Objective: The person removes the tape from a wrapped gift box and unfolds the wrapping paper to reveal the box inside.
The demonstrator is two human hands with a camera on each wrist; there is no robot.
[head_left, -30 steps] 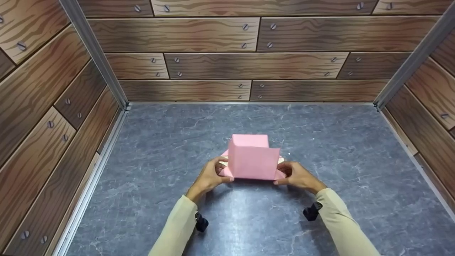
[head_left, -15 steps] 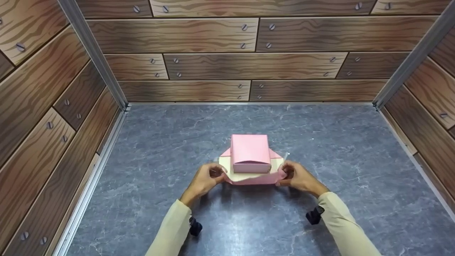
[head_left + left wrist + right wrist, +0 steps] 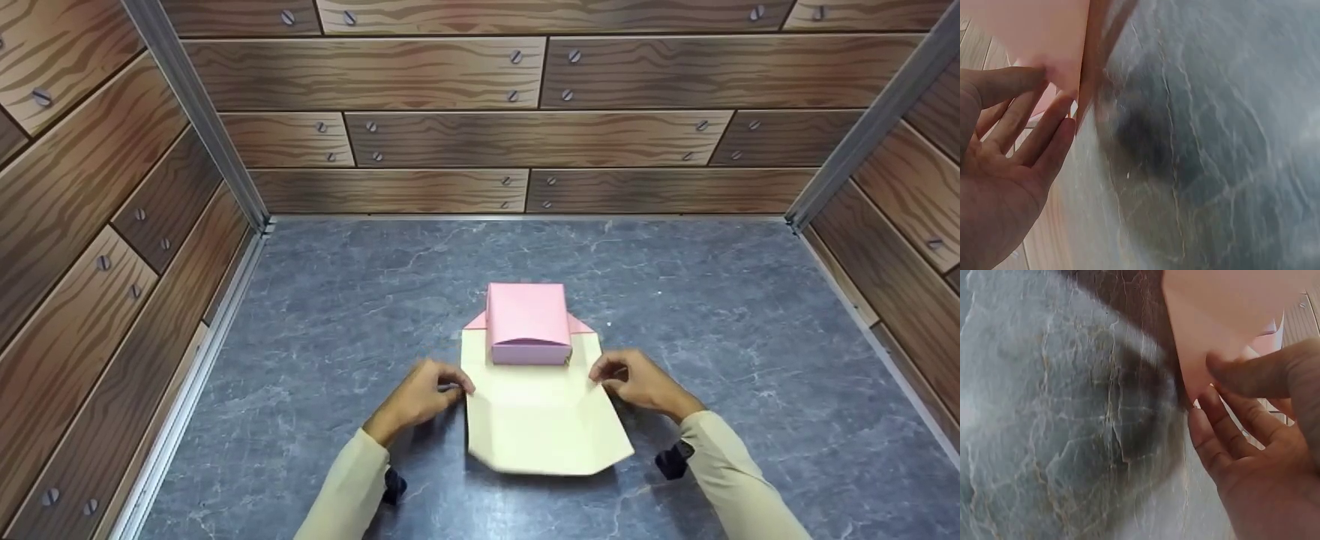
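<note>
A small pink box (image 3: 527, 313) stands at the far end of an opened-out sheet of cardboard (image 3: 544, 431), cream on its upper face, with pink corners showing behind the box. The sheet's long flap reaches toward the person, its near corners cut at a slant. My left hand (image 3: 424, 391) pinches the sheet's left edge; in the left wrist view the thumb lies on the upper face and fingers sit at the edge. On the opposite edge, my right hand (image 3: 643, 384) pinches the cardboard in the same way between thumb and fingers. What lies inside the box is hidden.
Beneath everything is a grey marbled tabletop (image 3: 360, 300). Wood-plank-patterned panels (image 3: 450, 139) rise at the back and both sides, with metal strips at the corners. Black wrist cameras sit on both sleeves.
The pink flap that stood up in front of the box has swung down toward the person, showing its cream face. Both hands have slid slightly outward and nearer along its edges.
</note>
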